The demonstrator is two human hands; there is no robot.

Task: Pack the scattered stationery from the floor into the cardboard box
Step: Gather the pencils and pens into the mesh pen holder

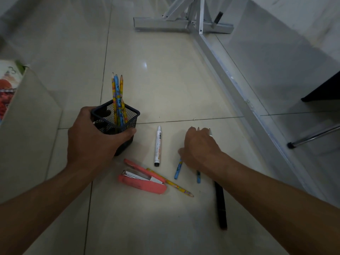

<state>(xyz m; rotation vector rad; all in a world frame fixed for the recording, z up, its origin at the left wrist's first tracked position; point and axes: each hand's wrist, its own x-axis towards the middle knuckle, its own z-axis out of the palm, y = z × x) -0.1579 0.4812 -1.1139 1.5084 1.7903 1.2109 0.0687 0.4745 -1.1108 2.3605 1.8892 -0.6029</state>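
The white marker [158, 145] carries printed lettering too small to read; nothing else shows legible text.

left hand [92, 138]: bare, sleeveless forearm | right hand [200, 146]: bare, sleeveless forearm

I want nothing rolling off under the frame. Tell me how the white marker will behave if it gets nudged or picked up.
The white marker is a round barrel lying flat on glossy floor tile, so a sideways nudge would probably roll it. It looks rigid and small, likely light and easy to pinch. Its smooth body may slip a little in a loose grip.
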